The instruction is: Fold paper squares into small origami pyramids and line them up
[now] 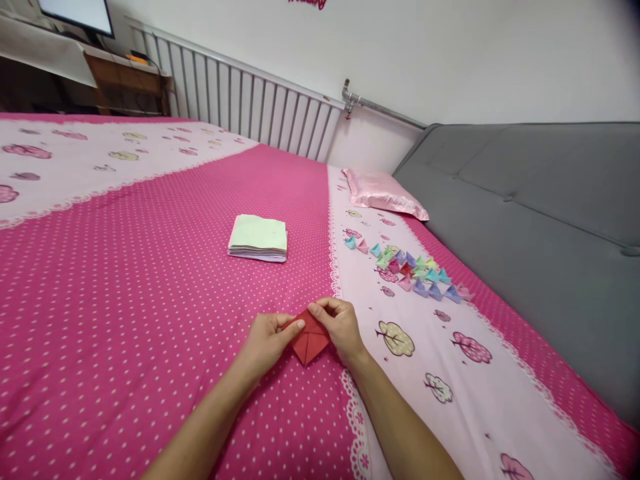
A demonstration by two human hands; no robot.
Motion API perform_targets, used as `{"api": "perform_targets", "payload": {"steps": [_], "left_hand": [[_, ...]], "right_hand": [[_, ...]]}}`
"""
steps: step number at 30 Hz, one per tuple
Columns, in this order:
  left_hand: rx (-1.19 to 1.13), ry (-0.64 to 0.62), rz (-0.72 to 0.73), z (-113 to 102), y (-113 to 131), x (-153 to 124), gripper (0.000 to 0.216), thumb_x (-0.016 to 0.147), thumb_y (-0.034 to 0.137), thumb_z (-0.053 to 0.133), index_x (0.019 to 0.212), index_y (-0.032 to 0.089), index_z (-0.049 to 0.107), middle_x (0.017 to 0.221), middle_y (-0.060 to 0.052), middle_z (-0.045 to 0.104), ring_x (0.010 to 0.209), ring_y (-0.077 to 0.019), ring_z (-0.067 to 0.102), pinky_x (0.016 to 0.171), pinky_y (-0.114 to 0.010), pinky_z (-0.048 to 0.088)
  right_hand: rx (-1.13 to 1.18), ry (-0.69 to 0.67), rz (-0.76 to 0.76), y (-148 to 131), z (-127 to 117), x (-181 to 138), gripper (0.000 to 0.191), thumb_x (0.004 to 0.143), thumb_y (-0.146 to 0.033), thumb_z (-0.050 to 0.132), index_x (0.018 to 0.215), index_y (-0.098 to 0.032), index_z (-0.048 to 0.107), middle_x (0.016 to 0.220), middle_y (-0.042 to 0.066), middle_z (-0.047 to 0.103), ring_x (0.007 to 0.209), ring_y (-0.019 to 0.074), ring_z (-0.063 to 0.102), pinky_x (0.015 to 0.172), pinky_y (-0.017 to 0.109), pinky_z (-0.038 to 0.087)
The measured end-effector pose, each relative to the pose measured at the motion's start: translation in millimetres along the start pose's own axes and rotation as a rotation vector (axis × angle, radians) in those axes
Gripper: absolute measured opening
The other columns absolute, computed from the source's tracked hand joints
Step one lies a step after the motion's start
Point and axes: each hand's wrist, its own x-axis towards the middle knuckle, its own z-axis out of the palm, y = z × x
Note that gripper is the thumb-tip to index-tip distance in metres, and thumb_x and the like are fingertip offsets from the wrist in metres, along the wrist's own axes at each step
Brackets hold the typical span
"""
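Note:
A red sheet of origami paper [309,347], folded into a small diamond with crease lines on it, is held between my two hands over the bed. My left hand [269,339] pinches its left corner, thumb on top. On the upper right side, my right hand [343,325] grips it between thumb and fingers. Beyond them lies a stack of square paper [258,233] with a pale green sheet uppermost. Several small folded paper boats [420,272] in many colours stand in rows to the right.
The bed has a pink dotted cover [165,267] with printed pale bands. A pink satin pillow [383,192] rests near the grey headboard [520,193]. Behind are a white radiator [240,93] and a desk [125,77] with a monitor [77,15].

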Motion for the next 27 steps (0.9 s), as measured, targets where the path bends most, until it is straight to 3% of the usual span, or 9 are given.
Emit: {"api": "perform_targets", "payload": {"steps": [17, 22, 27], "left_hand": [[-0.108, 0.032, 0.015, 2.8, 5.8, -3.4, 0.041, 0.064, 0.053, 0.060, 0.055, 0.013, 0.063, 0.051, -0.003, 0.059, 0.054, -0.0148, 0.053, 0.055, -0.025, 0.040], [-0.178, 0.052, 0.002, 3.5, 6.4, -3.8, 0.042, 0.064, 0.053, 0.061, 0.064, 0.011, 0.067, 0.059, -0.007, 0.065, 0.060, -0.0174, 0.057, 0.060, -0.027, 0.043], [-0.297, 0.120, -0.015, 0.7, 8.2, -3.1, 0.043, 0.066, 0.050, 0.060, 0.081, 0.010, 0.069, 0.070, -0.009, 0.070, 0.063, -0.0173, 0.061, 0.069, -0.029, 0.045]], "right_hand": [[0.002, 0.073, -0.006, 0.5, 0.9, 0.8, 0.021, 0.072, -0.035, 0.063, 0.064, -0.016, 0.064, 0.060, -0.002, 0.058, 0.056, 0.0107, 0.049, 0.055, 0.022, 0.040], [0.074, 0.042, 0.044, 0.1, 1.8, 0.9, 0.020, 0.072, -0.036, 0.062, 0.067, -0.016, 0.063, 0.063, -0.002, 0.060, 0.056, 0.0108, 0.052, 0.056, 0.022, 0.041], [0.205, -0.054, 0.111, 0.2, 2.7, -0.4, 0.020, 0.068, -0.032, 0.067, 0.082, -0.018, 0.063, 0.077, 0.000, 0.066, 0.066, 0.0127, 0.059, 0.063, 0.023, 0.046]]}}
